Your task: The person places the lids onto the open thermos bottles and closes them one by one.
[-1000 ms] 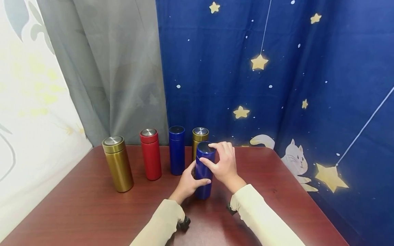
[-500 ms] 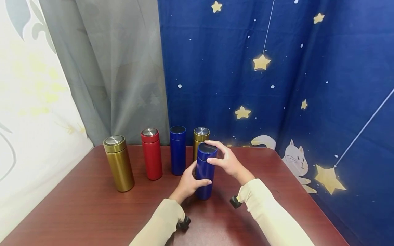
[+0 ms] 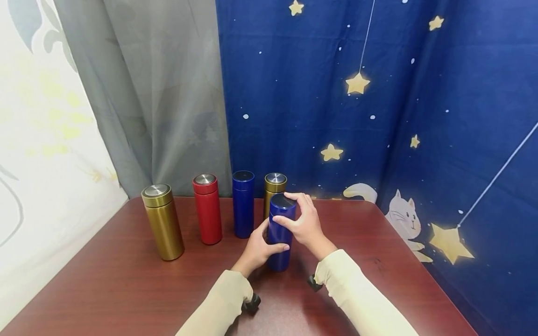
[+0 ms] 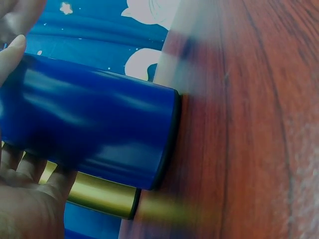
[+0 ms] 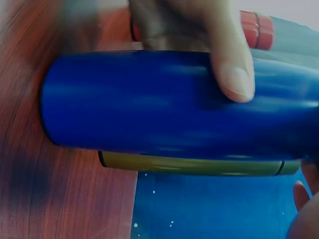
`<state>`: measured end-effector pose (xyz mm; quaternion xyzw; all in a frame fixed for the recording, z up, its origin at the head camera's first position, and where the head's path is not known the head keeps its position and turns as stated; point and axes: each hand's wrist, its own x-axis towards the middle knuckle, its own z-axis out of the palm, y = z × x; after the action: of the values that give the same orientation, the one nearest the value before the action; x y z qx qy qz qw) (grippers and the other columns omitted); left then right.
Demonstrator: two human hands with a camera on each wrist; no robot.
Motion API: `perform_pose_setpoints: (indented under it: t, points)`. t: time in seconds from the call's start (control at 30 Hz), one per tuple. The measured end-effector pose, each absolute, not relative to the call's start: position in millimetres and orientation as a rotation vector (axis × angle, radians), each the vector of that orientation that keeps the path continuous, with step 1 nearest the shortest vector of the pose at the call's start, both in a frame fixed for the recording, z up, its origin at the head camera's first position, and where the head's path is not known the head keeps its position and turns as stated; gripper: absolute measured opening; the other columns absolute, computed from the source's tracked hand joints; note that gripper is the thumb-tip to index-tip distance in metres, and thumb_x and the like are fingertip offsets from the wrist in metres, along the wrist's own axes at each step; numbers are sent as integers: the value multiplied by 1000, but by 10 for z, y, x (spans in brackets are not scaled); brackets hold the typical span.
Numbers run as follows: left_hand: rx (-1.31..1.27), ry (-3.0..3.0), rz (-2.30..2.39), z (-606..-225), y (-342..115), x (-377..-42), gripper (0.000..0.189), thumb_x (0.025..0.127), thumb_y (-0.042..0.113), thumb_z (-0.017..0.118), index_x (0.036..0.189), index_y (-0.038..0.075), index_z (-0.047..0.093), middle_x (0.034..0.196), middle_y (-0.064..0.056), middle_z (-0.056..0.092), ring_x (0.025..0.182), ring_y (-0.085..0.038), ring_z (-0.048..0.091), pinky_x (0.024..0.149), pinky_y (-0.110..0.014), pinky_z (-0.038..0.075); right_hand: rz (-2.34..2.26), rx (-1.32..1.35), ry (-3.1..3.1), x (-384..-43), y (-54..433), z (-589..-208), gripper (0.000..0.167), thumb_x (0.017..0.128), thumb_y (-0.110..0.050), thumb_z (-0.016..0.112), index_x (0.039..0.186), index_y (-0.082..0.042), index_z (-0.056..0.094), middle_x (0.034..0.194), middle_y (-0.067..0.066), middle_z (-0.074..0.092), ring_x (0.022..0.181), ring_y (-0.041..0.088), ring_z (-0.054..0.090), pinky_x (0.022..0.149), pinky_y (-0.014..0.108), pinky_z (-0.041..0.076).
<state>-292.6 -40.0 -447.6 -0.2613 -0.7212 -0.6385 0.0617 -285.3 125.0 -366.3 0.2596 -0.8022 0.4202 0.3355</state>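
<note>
A blue thermos flask [image 3: 278,262] stands upright on the table. My left hand [image 3: 254,252] grips its body, thumb across the near side and fingers round the back. At the top, my right hand [image 3: 308,226] holds the lid [image 3: 282,201] between thumb and fingers; the lid sits on the flask. In the left wrist view the flask [image 4: 99,114] fills the middle, its base on the wood. The right wrist view has my left thumb [image 5: 234,79] lying on the flask, with only part of my right hand [image 5: 306,219] at the edge.
Behind the held flask stands a gold flask [image 3: 274,187], partly hidden. Another blue flask [image 3: 243,210], a red flask [image 3: 208,214] and a second gold flask [image 3: 164,228] stand to the left on the reddish-brown table [image 3: 105,280]. Curtains [image 3: 294,93] hang beyond its far edge.
On the lid, my right hand swung outward to the right half a second ago, then turned back to about its earlier pose. My left hand and the flask have stayed in place.
</note>
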Motion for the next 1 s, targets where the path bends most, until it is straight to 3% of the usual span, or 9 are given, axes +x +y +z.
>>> perform_pose_setpoints:
  t: [0.2,0.33,0.5,0.67,0.83,1.0]
  points:
    - [-816,-2175,-1942,-4273,-424,-2766,78,77,6,81,145,2,41,125,-17,61,108,-33,63,93,-48,50,900,597,-2018,-2850,1176,-3671,68,68,-48,85,118,-8,61,106,8,63,97,23,51,85,42,42]
    - [-824,-2196,-1937,-4219,-438,-2702,76,79,6,80,144,1,41,125,-17,61,108,-32,62,93,-47,50,823,546,-2014,-2848,1152,-3687,71,67,-55,83,114,-7,60,102,8,63,93,24,49,82,42,41]
    - [-819,-2192,-1951,-4363,-419,-2804,80,78,11,82,146,4,39,127,-15,60,109,-31,62,93,-47,50,1181,639,-2129,-2855,1189,-3650,64,72,-33,86,119,-8,50,110,10,57,98,23,55,85,37,51]
    - [-784,-2194,-1954,-4486,-402,-2928,83,78,18,83,148,13,39,126,-11,61,107,-28,62,92,-46,50,1812,934,-2148,-2909,1295,-3519,61,82,-5,71,135,-4,42,127,20,50,110,33,56,93,45,49]
    - [-782,-2190,-1971,-4485,-396,-2934,84,76,21,84,148,17,39,127,-8,60,108,-26,62,94,-47,49,2062,1105,-2159,-2941,1415,-3437,68,83,-2,61,147,-2,36,139,22,45,120,30,52,100,44,44]
    - [-756,-2203,-1970,-4469,-394,-2927,85,75,21,85,147,20,40,127,-5,60,108,-24,62,95,-46,49,1948,1129,-2232,-2969,1488,-3391,66,85,-8,67,145,-2,41,139,20,49,120,29,55,98,43,46]
